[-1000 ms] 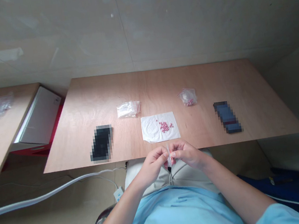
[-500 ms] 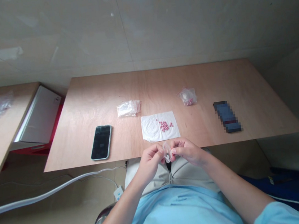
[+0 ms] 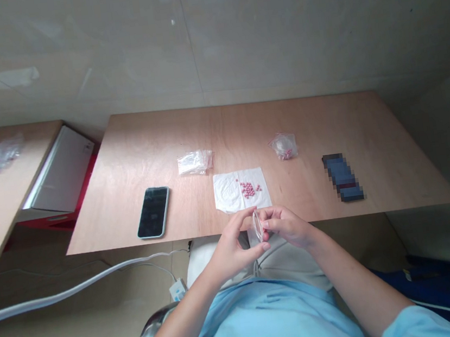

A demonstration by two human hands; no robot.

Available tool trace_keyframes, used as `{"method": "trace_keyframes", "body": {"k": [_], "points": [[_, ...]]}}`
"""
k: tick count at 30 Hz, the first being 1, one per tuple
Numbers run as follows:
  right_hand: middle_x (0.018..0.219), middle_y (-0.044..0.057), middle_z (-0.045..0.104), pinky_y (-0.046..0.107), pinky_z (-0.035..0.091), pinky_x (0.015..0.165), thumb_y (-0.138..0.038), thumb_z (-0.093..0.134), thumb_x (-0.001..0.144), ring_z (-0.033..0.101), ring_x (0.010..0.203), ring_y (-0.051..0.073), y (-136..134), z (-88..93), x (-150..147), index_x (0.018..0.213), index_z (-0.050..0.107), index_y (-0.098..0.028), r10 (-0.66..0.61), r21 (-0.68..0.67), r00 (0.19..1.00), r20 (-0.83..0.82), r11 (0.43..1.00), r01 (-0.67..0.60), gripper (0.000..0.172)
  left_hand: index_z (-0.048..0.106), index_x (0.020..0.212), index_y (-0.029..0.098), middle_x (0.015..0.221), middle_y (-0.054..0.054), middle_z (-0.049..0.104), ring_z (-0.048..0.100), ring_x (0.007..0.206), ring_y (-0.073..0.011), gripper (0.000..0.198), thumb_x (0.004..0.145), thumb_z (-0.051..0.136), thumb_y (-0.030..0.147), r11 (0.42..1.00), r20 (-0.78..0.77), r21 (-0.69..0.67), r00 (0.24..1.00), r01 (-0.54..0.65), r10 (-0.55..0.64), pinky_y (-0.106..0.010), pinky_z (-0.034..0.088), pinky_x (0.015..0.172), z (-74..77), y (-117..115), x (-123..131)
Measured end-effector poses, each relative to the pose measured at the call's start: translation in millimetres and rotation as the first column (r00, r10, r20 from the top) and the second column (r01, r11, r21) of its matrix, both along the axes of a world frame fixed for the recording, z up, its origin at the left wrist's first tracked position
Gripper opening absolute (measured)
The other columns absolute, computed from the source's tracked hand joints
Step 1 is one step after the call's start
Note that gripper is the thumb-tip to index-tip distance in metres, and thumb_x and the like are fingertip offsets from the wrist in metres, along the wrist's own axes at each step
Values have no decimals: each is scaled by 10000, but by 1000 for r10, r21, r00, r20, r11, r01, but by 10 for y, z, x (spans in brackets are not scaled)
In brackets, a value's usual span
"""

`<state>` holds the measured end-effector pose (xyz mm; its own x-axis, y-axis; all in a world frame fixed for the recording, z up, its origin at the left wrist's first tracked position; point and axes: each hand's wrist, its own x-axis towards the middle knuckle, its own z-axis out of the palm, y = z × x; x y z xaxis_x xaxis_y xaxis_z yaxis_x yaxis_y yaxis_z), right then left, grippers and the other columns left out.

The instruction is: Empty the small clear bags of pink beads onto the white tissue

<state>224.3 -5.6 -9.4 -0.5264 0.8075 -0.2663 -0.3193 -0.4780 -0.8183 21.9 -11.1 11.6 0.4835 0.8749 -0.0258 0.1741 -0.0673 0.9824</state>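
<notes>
Both my hands meet at the near edge of the wooden table [image 3: 393, 169], pinching a small clear plastic bag [image 3: 257, 226] between them. My left hand [image 3: 234, 246] grips its left side with thumb and fingers. My right hand [image 3: 285, 225] holds its right side, fingers curled. Just beyond the hands lies a white paper sheet [image 3: 230, 192] with several small pink beads [image 3: 248, 188] on it.
A stack of empty clear bags [image 3: 194, 162] lies left of the paper, and a filled bag with pink beads [image 3: 283, 146] to the right. A black phone [image 3: 154, 211] rests at the left, a blurred dark object [image 3: 343, 177] at the right. A white cable [image 3: 60, 293] runs across the floor.
The hands rose slightly toward the table edge. The small bag, pinched flat a second ago, is now spread wider between the fingers, with my left fingers stretched further apart.
</notes>
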Motion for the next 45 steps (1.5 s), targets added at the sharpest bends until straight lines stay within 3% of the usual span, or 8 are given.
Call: {"method": "trace_keyframes", "body": {"k": [6, 11, 16, 22, 27, 34, 40, 45], "points": [[618, -1, 650, 266, 456, 652, -391, 753, 855, 580, 583, 135, 9, -26, 38, 741, 606, -172, -24, 28, 997, 80, 999, 22, 288, 594, 1316, 237, 1282, -115, 632, 568, 1222, -289, 575, 802, 812, 374, 997, 50, -29, 996, -75, 77, -439, 422, 1081, -57, 17, 4], [582, -25, 594, 280, 455, 639, -409, 754, 862, 576, 586, 148, 23, -6, 19, 763, 570, -193, -103, 110, 993, 66, 989, 95, 301, 642, 1192, 185, 1122, -105, 683, 635, 1049, -246, 425, 861, 744, 432, 972, 167, -227, 980, -69, 109, -364, 496, 936, -65, 42, 10], [643, -25, 593, 292, 471, 632, -418, 752, 871, 566, 606, 153, 30, 58, 15, 954, 629, -206, -182, 165, 982, 56, 971, 171, 259, 701, 988, 148, 978, -89, 709, 645, 937, -220, 358, 918, 651, 495, 928, 257, -366, 952, -63, 166, -336, 488, 888, -54, 74, 15], [766, 20, 670, 312, 506, 685, -399, 743, 884, 613, 691, 170, -3, 124, 15, 1074, 696, -202, -107, 290, 982, 154, 955, 58, 278, 681, 1129, 146, 999, -93, 692, 632, 874, -193, 417, 952, 597, 514, 868, 325, -497, 925, -9, 196, -306, 486, 804, -91, 66, 23], [804, 41, 695, 317, 517, 710, -385, 683, 938, 649, 739, 183, -40, 145, -26, 933, 702, -191, -103, 341, 961, 256, 940, 10, 195, 636, 1213, 148, 963, -83, 654, 593, 833, -173, 466, 979, 539, 539, 861, 391, -489, 917, 140, 73, -290, 477, 755, -151, 46, 10], [729, 12, 635, 292, 512, 690, -399, 649, 965, 625, 697, 158, -23, 168, -8, 869, 657, -182, -134, 347, 968, 210, 936, 55, 238, 639, 1161, 169, 1035, -95, 661, 608, 922, -206, 410, 970, 564, 524, 873, 349, -460, 937, 164, 8, -310, 476, 797, -141, 71, -22], [768, 13, 635, 272, 477, 652, -395, 663, 956, 583, 668, 135, -19, 109, 11, 917, 688, -185, -146, 361, 949, 281, 932, 36, 215, 676, 1178, 192, 1124, -89, 680, 612, 1086, -242, 339, 947, 638, 437, 876, 358, -475, 928, 87, 102, -380, 438, 1009, -75, 109, -16], [826, 11, 625, 302, 519, 691, -412, 669, 937, 608, 712, 156, 1, 94, 9, 1199, 625, -220, -207, 397, 943, 259, 913, 92, 329, 697, 1140, 190, 1054, -85, 700, 652, 976, -218, 345, 926, 661, 459, 865, 322, -500, 917, -45, 234, -356, 479, 938, -155, 138, -42]]}}
